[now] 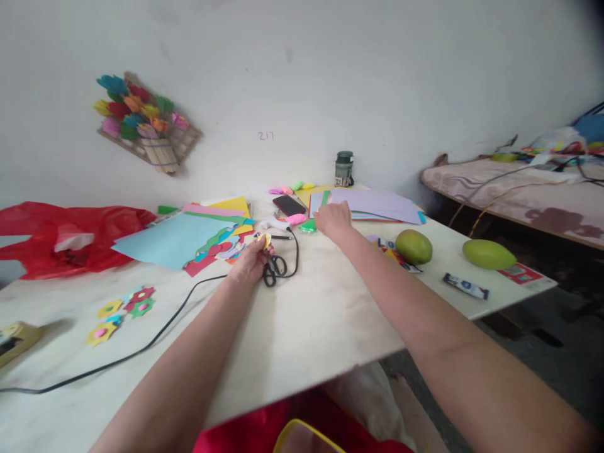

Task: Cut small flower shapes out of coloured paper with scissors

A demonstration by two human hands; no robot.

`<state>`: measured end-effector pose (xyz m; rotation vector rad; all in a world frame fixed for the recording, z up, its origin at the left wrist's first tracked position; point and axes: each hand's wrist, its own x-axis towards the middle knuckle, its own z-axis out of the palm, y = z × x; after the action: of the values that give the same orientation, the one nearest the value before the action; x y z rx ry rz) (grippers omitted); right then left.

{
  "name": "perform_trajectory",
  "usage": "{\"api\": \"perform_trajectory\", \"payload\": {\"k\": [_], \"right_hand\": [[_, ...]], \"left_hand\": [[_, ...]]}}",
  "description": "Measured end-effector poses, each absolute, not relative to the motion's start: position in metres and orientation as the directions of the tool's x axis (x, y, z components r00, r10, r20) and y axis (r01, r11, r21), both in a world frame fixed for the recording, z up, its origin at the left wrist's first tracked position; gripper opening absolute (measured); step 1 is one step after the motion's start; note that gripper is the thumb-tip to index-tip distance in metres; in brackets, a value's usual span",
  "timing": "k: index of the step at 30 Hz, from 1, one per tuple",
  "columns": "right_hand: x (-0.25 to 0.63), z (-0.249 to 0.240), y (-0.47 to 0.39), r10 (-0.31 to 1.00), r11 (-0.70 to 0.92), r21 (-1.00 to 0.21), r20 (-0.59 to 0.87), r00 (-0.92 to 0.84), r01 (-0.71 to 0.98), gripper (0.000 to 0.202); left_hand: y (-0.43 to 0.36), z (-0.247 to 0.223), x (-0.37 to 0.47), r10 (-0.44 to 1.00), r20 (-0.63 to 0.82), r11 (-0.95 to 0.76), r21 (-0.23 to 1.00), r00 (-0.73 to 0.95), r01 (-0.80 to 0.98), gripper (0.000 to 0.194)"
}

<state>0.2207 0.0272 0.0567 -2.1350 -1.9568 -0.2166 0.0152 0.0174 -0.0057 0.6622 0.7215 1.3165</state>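
Note:
My left hand [255,259] is closed on a small yellow paper piece [267,241], just beside the black-handled scissors [274,270]. Its fingertips pinch the piece above the table. My right hand [334,221] reaches further out, at the near-left edge of the lilac paper sheets [370,201]. Its fingers are curled, and whatever they hold is hidden. Close to it lie a green lump in clear wrap [308,226] and a pink one [296,219]. A white tool [274,224] with a black cord and a dark pen [282,238] sit between the hands.
Paper flowers [141,307] lie at left, near a tape dispenser [19,340]. Light blue paper [174,239] and scraps lie beside a red plastic bag [85,233]. A phone [289,205], a green bottle [344,168], green fruit [414,246] and a tube [465,286] stand around. The cord [160,333] crosses the table.

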Motion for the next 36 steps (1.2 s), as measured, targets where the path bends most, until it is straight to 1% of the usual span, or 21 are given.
{"api": "perform_trajectory", "payload": {"k": [2,4,6,8,10,12,13,14,15,17,20,23,26,29,31,33,36], "right_hand": [[0.206,0.053,0.024,0.947,-0.068,-0.198,0.297,0.126,0.978,0.045],[0.195,0.041,0.023,0.946,-0.025,-0.260,0.306,0.107,0.965,0.044],[0.186,0.026,0.023,0.955,0.034,-0.318,0.288,0.063,0.947,0.037],[0.179,0.012,0.024,0.968,0.103,-0.457,0.249,0.016,0.884,0.028],[0.172,0.004,0.025,0.979,0.170,-0.634,0.197,-0.055,0.754,0.028],[0.165,0.001,0.024,0.983,0.181,-0.816,0.161,-0.084,0.548,0.031],[0.162,0.002,0.023,0.984,0.175,-0.885,0.144,-0.104,0.431,0.031],[0.159,0.003,0.021,0.982,0.169,-0.926,0.130,-0.135,0.337,0.031],[0.157,0.004,0.019,0.980,0.163,-0.947,0.122,-0.159,0.276,0.031],[0.154,0.007,0.014,0.975,0.147,-0.964,0.103,-0.198,0.222,0.028],[0.152,0.009,0.008,0.978,0.088,-0.969,0.040,-0.205,0.232,0.025],[0.153,0.008,0.006,0.981,0.020,-0.972,-0.027,-0.193,0.236,0.027],[0.155,0.009,0.005,0.958,-0.105,-0.984,-0.139,-0.249,0.145,0.032],[0.157,0.010,0.005,0.906,-0.247,-0.969,-0.237,-0.350,0.016,0.029],[0.159,0.011,0.003,0.873,-0.302,-0.950,-0.241,-0.425,-0.082,0.027],[0.161,0.011,0.001,0.835,-0.336,-0.928,-0.215,-0.506,-0.159,0.027],[0.160,0.011,-0.002,0.753,-0.351,-0.922,-0.175,-0.634,-0.163,0.025]], "left_hand": [[0.017,-0.006,0.014,0.991,-0.089,0.134,0.777,0.104,-0.615,0.007],[0.017,-0.006,0.014,0.991,-0.091,0.132,0.775,0.098,-0.618,0.007],[0.017,-0.006,0.014,0.992,-0.088,0.127,0.774,0.094,-0.621,0.007],[0.017,-0.006,0.014,0.992,-0.071,0.122,0.779,0.106,-0.616,0.006],[0.017,-0.007,0.015,0.991,-0.053,0.117,0.790,0.123,-0.602,0.006],[0.016,-0.006,0.016,0.990,-0.045,0.115,0.802,0.132,-0.586,0.008],[0.016,-0.006,0.017,0.990,-0.042,0.114,0.808,0.136,-0.579,0.008],[0.016,-0.006,0.018,0.989,-0.036,0.112,0.812,0.142,-0.572,0.008],[0.016,-0.006,0.019,0.988,-0.029,0.110,0.817,0.150,-0.566,0.008],[0.017,-0.007,0.021,0.989,-0.010,0.093,0.822,0.149,-0.562,0.007],[0.020,-0.009,0.022,0.995,0.004,0.051,0.817,0.095,-0.574,0.007],[0.021,-0.010,0.022,0.999,0.014,0.019,0.802,0.050,-0.598,0.008],[0.021,-0.009,0.020,1.000,-0.004,0.005,0.786,0.003,-0.618,0.011],[0.021,-0.005,0.018,0.999,-0.011,-0.018,0.769,-0.042,-0.639,0.015],[0.020,-0.002,0.016,0.998,0.006,-0.046,0.753,-0.063,-0.657,0.015],[0.020,0.000,0.015,0.996,0.020,-0.071,0.738,-0.083,-0.671,0.015],[0.020,0.004,0.014,0.993,0.034,-0.103,0.733,-0.114,-0.673,0.016]]}}
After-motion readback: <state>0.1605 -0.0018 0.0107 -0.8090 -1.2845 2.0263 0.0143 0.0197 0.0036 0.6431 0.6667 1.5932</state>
